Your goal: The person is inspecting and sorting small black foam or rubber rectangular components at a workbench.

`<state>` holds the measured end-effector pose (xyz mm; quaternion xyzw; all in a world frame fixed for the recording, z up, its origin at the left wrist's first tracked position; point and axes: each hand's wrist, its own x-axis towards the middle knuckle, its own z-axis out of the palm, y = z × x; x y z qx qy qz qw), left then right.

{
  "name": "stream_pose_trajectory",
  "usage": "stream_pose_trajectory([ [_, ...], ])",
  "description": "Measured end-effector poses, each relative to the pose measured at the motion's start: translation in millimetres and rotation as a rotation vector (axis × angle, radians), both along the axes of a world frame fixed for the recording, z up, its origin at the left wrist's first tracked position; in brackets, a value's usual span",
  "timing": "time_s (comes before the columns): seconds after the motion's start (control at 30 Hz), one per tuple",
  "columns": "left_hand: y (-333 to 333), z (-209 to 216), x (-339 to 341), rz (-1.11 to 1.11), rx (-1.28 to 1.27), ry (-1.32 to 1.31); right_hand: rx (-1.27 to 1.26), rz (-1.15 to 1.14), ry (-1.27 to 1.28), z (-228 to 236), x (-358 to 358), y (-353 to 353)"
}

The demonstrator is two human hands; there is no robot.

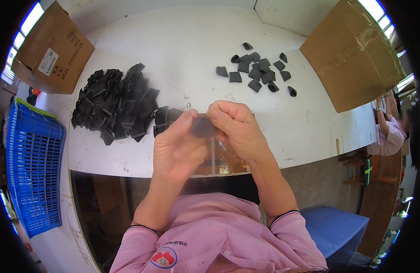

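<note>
Between my two hands, above the white table (191, 54), is a small dark grey fabric piece (202, 128), somewhat blurred. My left hand (177, 148) pinches its left edge between thumb and fingers. My right hand (237, 127) is closed on its right edge, with the fingers curled. Beside my left hand lie a few flat black fabric pieces (161, 116), partly hidden by it. Further left spreads a large heap of flat black pieces (112, 104). Beyond my right hand lie several loose, curled black pieces (255, 74), some showing an open, tube-like end.
Cardboard boxes stand at the back left (55, 50) and back right (355, 54). A blue plastic basket (37, 168) is left of the table. A shiny brown taped surface (232, 161) lies at the front edge below my hands. Another person (388, 134) sits at the far right.
</note>
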<state>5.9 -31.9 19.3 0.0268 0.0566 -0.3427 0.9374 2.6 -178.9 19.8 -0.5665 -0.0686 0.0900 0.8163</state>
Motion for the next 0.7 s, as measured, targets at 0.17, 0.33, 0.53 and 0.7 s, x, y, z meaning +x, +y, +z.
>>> stream_pose_trajectory([
  [0.17, -2.1, -7.6, -6.7, 0.14, 0.494, -0.261, -0.033, -0.006, 0.059, -16.5, -1.8, -2.4],
  [0.33, -4.9, 3.5, -3.1, 0.578, 1.145, -0.894, -0.442, -0.384, -0.209, -17.8, -12.0, 0.5],
  [0.53, -6.0, 9.2, 1.6, 0.631, 1.284, -1.205, -0.65, -0.525, -0.652, -0.5, -28.9, 6.0],
  [0.7, -9.3, 7.9, -5.2, 0.67, 0.866, -0.68, -0.868, -0.641, -0.842, 4.6, -23.4, 15.8],
])
